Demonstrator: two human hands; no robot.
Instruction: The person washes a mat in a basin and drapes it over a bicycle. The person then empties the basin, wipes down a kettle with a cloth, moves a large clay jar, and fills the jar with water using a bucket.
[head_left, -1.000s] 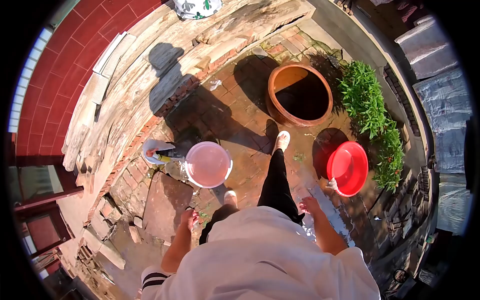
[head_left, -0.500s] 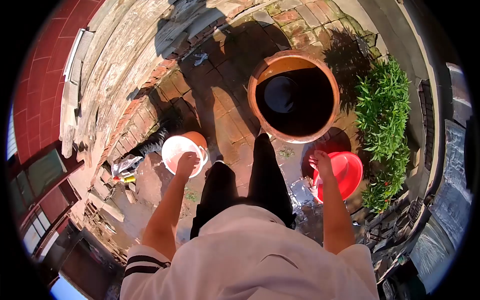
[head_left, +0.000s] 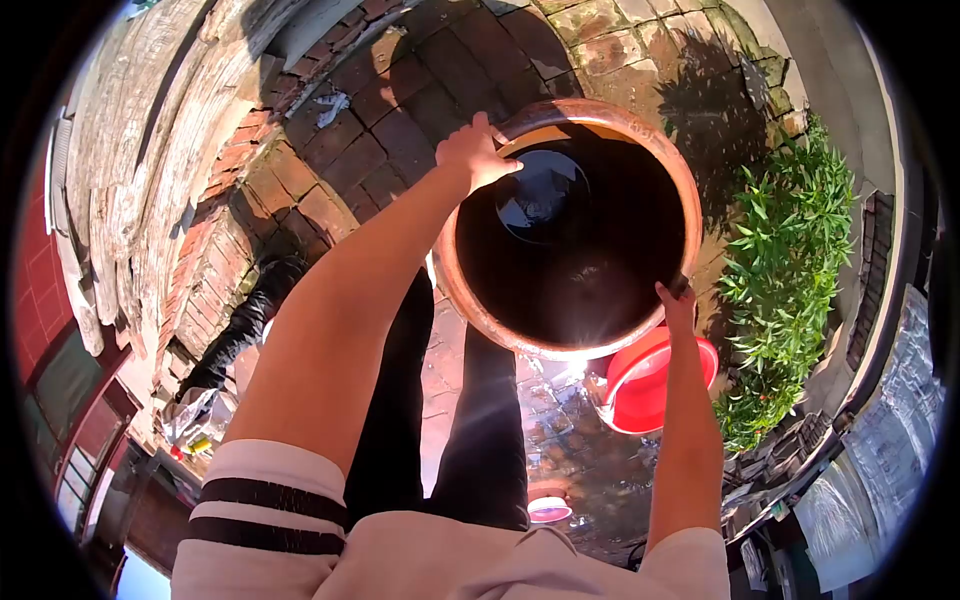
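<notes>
A large round clay vat with dark liquid inside stands in front of my body. At its upper left rim rests my left hand, fingers over the outside and thumb stretched toward the opening. My right hand grips the rim at the lower right, fingers partly hidden. Light and a reflection show on the liquid's surface. Just below the vat, partly behind my right forearm, sits a red basin.
Green plants grow along the right side. Old wooden beams and a brick edge lie at the left. A crumpled plastic bag and a dark bundle are at the lower left. A small pink basin is near my legs.
Both hands have moved forward from beside my body onto the vat's rim. The vat appears larger and closer. The pale bucket at the left has dropped out of sight.
</notes>
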